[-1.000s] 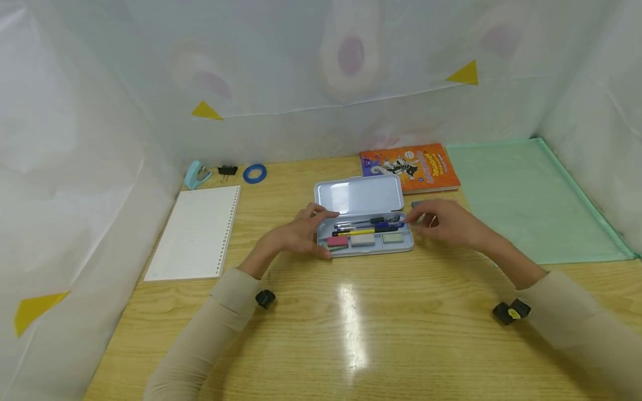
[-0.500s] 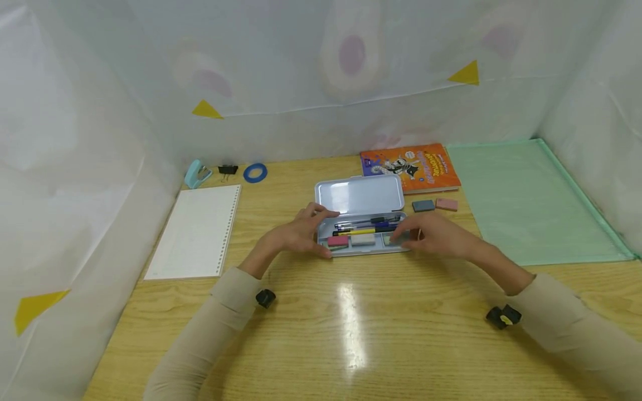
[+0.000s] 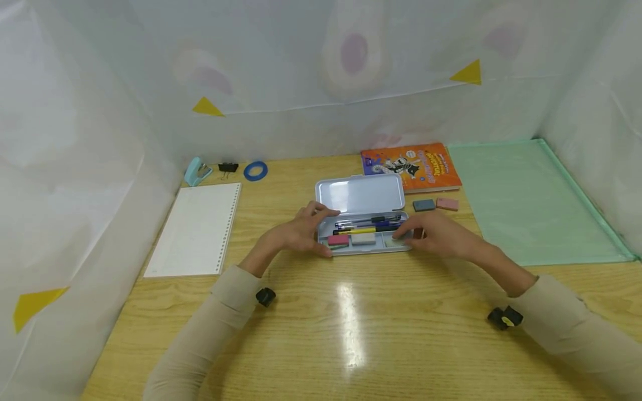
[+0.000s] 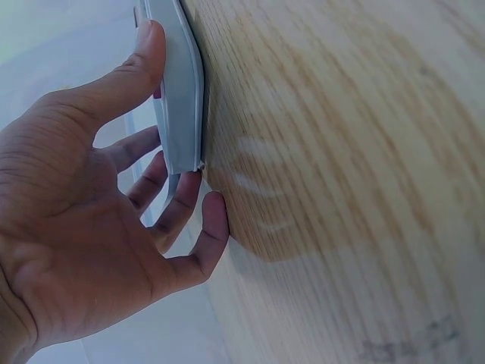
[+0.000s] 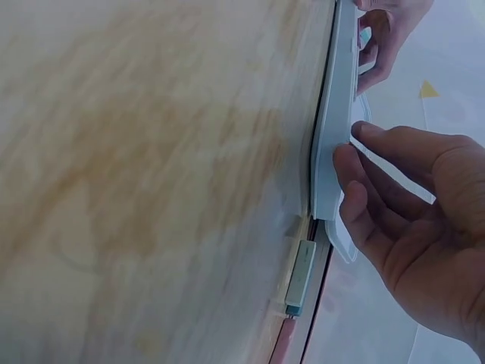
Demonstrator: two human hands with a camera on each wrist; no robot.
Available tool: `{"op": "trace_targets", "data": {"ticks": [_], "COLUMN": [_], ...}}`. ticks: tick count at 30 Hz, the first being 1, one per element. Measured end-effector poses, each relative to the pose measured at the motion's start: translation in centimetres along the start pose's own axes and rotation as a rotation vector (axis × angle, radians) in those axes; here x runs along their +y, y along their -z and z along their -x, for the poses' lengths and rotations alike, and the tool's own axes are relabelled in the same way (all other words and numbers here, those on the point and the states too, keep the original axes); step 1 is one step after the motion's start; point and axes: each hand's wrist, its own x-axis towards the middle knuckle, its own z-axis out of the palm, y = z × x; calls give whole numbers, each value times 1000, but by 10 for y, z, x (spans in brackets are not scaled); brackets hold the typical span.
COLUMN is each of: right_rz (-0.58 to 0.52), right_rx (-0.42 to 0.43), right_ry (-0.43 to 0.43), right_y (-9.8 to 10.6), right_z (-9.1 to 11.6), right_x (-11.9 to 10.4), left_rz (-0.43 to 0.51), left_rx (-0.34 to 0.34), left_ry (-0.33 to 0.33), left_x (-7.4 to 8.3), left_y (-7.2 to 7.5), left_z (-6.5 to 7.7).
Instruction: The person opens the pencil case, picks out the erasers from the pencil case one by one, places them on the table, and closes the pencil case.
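A pale blue pencil case stands with its lid raised, in the middle of the head view. My left hand holds its left end, thumb at the front wall and fingers toward the back. Inside, several pens lie along the rear. In front of them are a pink eraser and a white eraser. My right hand reaches over the case's right end, thumb and index finger pinching a pale green eraser in the right compartment. The fingers partly cover that eraser.
Behind the case lies an orange book. A blue-grey eraser and a pink one sit right of the lid. A green mat is farther right. Notebook, stapler, binder clip and blue tape are left.
My right hand has come forward and left from the case's right edge to the green eraser, uncovering the two erasers beside the book. My left hand has stayed on the case.
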Motion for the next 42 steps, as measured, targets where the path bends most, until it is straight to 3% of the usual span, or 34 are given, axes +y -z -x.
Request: {"op": "trace_targets", "data": {"ticks": [5, 19, 23, 32, 42], "right_rz": [-2, -15, -49, -66, -16], "right_rx": [2, 81, 83, 184, 222], "right_ry": [-62, -23, -56, -114, -223], "right_y": [-2, -13, -13, 13, 39], "right_z": [-2, -6, -5, 10, 37], "right_x": [0, -1, 0, 10, 41], "left_rz": [-1, -8, -9, -1, -4], "left_rx": [0, -2, -2, 2, -1], "left_ry": [0, 8, 11, 6, 7], "left_x": [-1, -1, -1, -1, -2], "left_y": [0, 0, -1, -1, -1], "left_z": [-1, -1, -1, -1, -1]}}
